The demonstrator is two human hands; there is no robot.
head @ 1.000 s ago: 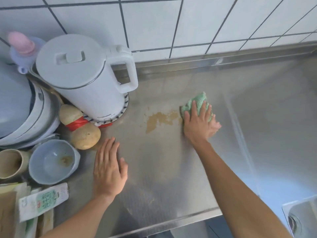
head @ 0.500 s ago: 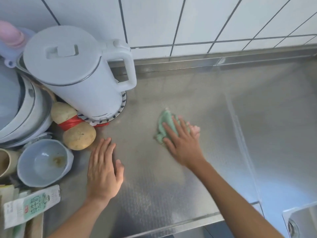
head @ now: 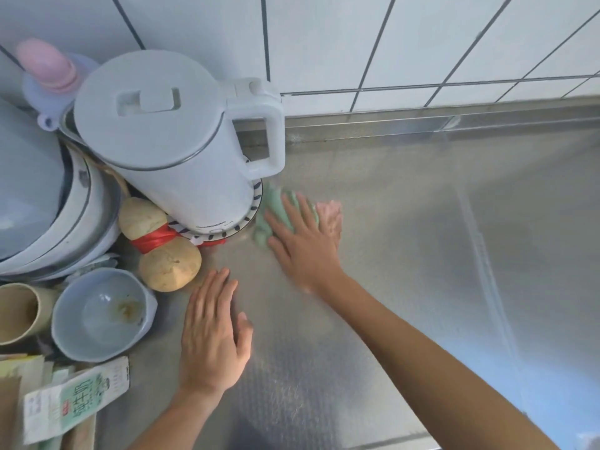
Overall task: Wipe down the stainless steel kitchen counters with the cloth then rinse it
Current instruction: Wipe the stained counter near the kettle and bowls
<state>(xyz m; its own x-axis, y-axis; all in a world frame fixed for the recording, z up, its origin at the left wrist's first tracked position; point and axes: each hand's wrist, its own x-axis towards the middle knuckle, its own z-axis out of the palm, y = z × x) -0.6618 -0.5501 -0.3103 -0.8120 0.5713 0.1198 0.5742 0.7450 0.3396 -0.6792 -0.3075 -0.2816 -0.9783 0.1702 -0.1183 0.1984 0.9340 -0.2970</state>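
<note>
The dimpled stainless steel worktop (head: pixel 406 222) ran off the frame at three o'clock, its surface glare-washed there. At ten o'clock a pale cooker (head: pixel 42 203) was cut off by the edge. The white plastic electric kettle (head: pixel 172 151) carried small grey lettering, too blurred to read. The right hand (head: pixel 305 241), motion-blurred, lay flat with fingers spread, its grip pressing the green and pink cloth (head: pixel 279 206) against the kettle's base; most of the cloth was hidden beneath it. The left hand (head: pixel 212 332) lay open and flat, holding nothing. At seven o'clock, a small carton (head: pixel 78 397) showed green Chinese characters.
</note>
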